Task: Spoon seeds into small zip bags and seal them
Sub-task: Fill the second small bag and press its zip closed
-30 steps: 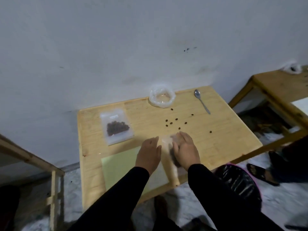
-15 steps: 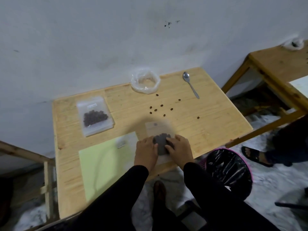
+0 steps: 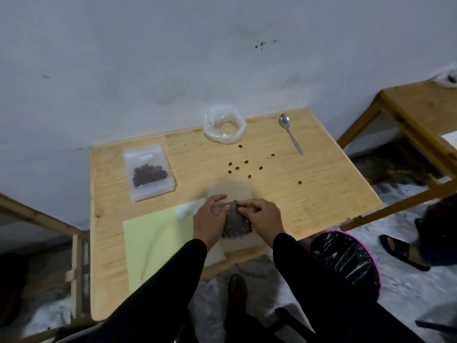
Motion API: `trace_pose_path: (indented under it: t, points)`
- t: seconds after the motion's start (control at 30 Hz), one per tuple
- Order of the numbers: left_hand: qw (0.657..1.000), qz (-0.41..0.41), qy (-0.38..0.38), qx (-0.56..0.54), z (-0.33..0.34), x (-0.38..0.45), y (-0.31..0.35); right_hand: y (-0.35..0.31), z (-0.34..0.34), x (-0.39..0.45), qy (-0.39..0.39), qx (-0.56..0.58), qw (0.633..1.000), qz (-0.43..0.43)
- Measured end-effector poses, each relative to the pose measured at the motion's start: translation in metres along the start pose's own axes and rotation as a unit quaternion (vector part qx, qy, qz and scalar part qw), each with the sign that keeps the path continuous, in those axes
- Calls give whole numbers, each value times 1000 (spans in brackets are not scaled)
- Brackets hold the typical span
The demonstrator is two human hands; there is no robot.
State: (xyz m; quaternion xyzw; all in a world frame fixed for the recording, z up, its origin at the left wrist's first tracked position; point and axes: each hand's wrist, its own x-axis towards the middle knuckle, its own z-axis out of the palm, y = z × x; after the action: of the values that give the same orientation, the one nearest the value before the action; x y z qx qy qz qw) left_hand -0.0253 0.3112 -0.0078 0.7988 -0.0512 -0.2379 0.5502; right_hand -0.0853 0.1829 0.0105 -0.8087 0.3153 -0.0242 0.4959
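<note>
Center frame, on the near part of the wooden table [image 3: 309, 206], I see both hands on a small zip bag [image 3: 235, 221] packed with dark seeds. Left hand [image 3: 210, 219] grasps the bag's left side, fingers curled over its top edge. Right hand [image 3: 264, 217] pinches the bag's upper right, fingertips bent onto the plastic. The bag's top part is blurred, so I cannot tell if the zip is closed. The bag lies partly over a pale green sheet [image 3: 153, 243] at lower left of the table, with a small white label [image 3: 184, 212] just left of my left hand.

Upper left of the table: a second filled bag [image 3: 149, 172], lying flat, apart from the hands. Top center, against the wall: a crumpled clear plastic bag [image 3: 224, 125], open. Upper right: a spoon [image 3: 290, 134], lying untouched. Loose seeds [image 3: 244, 164] are scattered between the plastic bag and my hands. Lower right, on the floor beside the table: a bin [image 3: 346, 258] with black liner.
</note>
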Motion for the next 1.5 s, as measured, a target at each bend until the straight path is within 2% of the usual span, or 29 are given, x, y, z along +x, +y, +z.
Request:
trace_pose_path:
  t: [0.17,0.3,0.6,1.0,1.13,1.3,1.5]
  points:
    - [995,-8,52,-85,-48,-4,-11,-28,35,-6,-72,26,996,-39]
    - [990,-22,89,-106,-94,-12,-33,-42,70,-13,-107,32,993,-42]
    - [977,-32,150,-145,-164,-35,-75,-43,124,-10,-40,-100,994,-34]
    - [972,-42,155,-173,-174,-38,-83,-40,144,-1,23,-156,987,-38]
    - [975,-36,146,-165,-176,-35,-78,-50,137,-6,44,-115,991,-48]
    - [977,-2,146,-158,-182,-28,-54,-98,124,-20,34,48,994,-92]
    - [975,77,127,-165,-183,-23,-11,-153,115,-31,-20,34,980,-197]
